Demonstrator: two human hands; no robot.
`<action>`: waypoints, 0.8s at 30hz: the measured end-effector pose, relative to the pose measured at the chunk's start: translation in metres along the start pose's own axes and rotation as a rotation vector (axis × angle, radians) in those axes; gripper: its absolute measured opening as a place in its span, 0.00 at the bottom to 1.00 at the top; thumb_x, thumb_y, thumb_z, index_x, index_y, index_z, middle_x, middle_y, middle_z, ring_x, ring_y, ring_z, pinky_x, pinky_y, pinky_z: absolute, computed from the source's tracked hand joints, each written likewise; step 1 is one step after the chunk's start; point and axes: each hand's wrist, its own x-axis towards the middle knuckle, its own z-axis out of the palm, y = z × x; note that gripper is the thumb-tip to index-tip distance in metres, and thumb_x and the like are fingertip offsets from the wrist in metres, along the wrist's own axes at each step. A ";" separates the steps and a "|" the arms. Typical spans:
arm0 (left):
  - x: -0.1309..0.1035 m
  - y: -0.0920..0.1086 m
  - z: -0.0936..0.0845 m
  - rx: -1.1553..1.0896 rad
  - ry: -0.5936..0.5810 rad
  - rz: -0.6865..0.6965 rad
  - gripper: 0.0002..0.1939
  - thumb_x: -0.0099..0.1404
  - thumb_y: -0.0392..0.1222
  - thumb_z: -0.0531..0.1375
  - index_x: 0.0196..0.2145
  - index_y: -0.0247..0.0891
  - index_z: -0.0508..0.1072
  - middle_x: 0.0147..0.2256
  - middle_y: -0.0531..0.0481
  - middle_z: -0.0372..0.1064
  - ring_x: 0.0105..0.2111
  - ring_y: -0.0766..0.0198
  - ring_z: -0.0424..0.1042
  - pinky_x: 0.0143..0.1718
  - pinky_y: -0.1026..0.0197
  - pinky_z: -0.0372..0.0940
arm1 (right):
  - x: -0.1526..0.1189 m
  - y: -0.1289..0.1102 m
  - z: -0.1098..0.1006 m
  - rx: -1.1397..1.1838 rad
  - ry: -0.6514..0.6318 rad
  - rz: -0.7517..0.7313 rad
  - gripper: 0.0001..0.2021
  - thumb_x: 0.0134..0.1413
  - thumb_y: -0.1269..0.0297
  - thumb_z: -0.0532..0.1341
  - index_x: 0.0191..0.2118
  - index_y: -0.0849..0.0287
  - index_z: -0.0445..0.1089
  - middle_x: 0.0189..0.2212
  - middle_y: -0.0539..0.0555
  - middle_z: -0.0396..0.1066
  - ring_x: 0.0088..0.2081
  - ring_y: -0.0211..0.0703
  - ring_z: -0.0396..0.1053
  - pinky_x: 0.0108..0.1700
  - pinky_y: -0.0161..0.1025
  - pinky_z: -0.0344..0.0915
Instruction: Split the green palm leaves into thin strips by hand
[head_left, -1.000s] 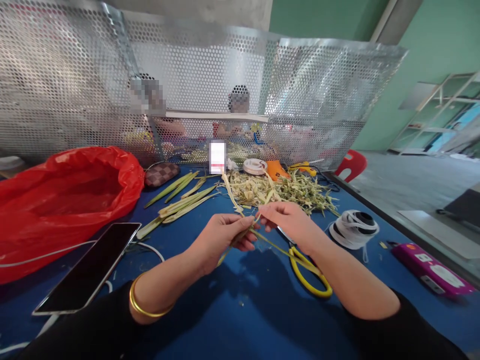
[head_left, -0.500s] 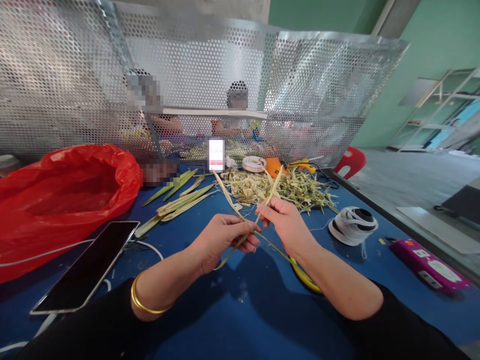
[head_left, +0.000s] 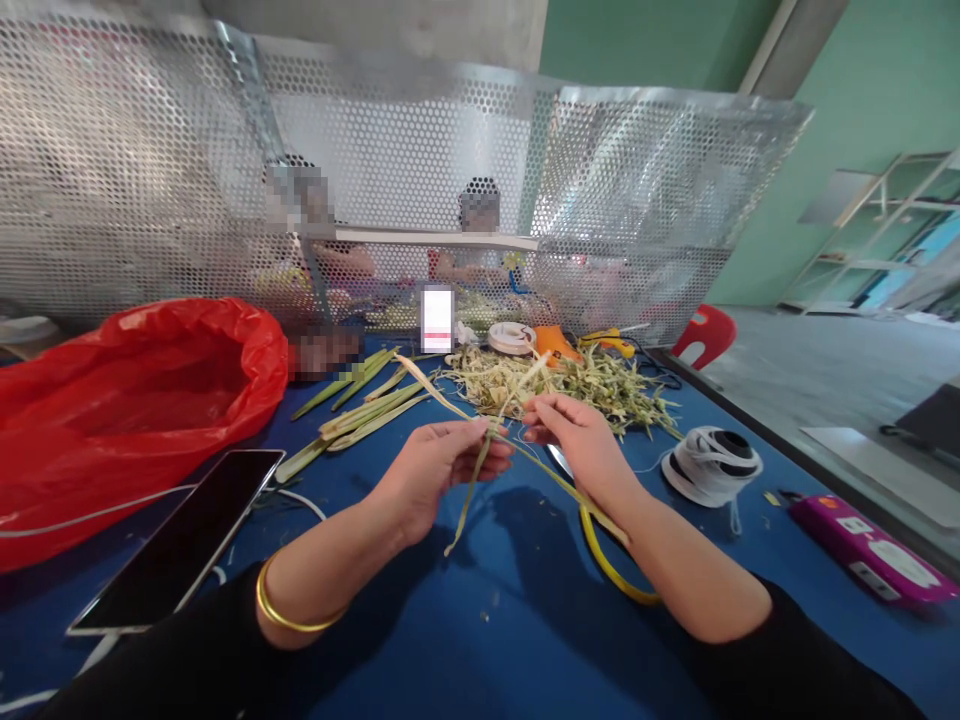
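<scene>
Two narrow leaf strips (head_left: 431, 386) cross near the middle of the frame, their loose ends fanning out four ways. One left hand (head_left: 427, 470) pinches that crossing between thumb and fingers. One right hand (head_left: 577, 432), just beside it, has thumb and forefinger close together near the upper-right end; I cannot tell whether they grip it. As I judge it, the crossing is made but the work is early: the ends run long, and no finished piece shows. One pair of scissors (head_left: 606, 572), partly hidden, lies on the blue table (head_left: 420, 650). Upper centre shows one heap of leaf scraps (head_left: 622, 390), too tangled to count; left of it, roughly six long leaves (head_left: 367, 418) overlap. One white spool (head_left: 709, 468) sits right of centre, one purple packet (head_left: 874, 550) lower right, one red bag (head_left: 45, 450) at left, one dark phone (head_left: 184, 540) lower left.
</scene>
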 end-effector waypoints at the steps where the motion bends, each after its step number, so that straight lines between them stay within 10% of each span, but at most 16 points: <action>1: 0.001 0.002 -0.001 -0.045 0.004 0.010 0.10 0.59 0.43 0.60 0.31 0.32 0.77 0.31 0.42 0.77 0.31 0.61 0.75 0.39 0.60 0.68 | 0.000 0.001 0.000 0.040 -0.005 0.029 0.13 0.37 0.57 0.68 0.27 0.61 0.71 0.22 0.49 0.70 0.22 0.34 0.67 0.28 0.33 0.63; 9: 0.002 0.012 -0.006 -0.218 0.074 0.141 0.05 0.59 0.34 0.61 0.34 0.32 0.74 0.35 0.43 0.76 0.38 0.63 0.74 0.46 0.62 0.65 | -0.006 0.001 0.000 0.295 -0.280 0.428 0.11 0.35 0.66 0.70 0.29 0.63 0.72 0.22 0.47 0.68 0.16 0.24 0.57 0.17 0.24 0.55; 24: -0.001 -0.005 0.005 -0.139 0.068 0.154 0.08 0.48 0.37 0.68 0.28 0.32 0.78 0.30 0.46 0.75 0.30 0.66 0.70 0.33 0.66 0.63 | -0.045 0.009 0.028 -0.156 -0.295 -0.047 0.09 0.50 0.62 0.61 0.24 0.60 0.66 0.25 0.48 0.65 0.32 0.38 0.61 0.39 0.36 0.57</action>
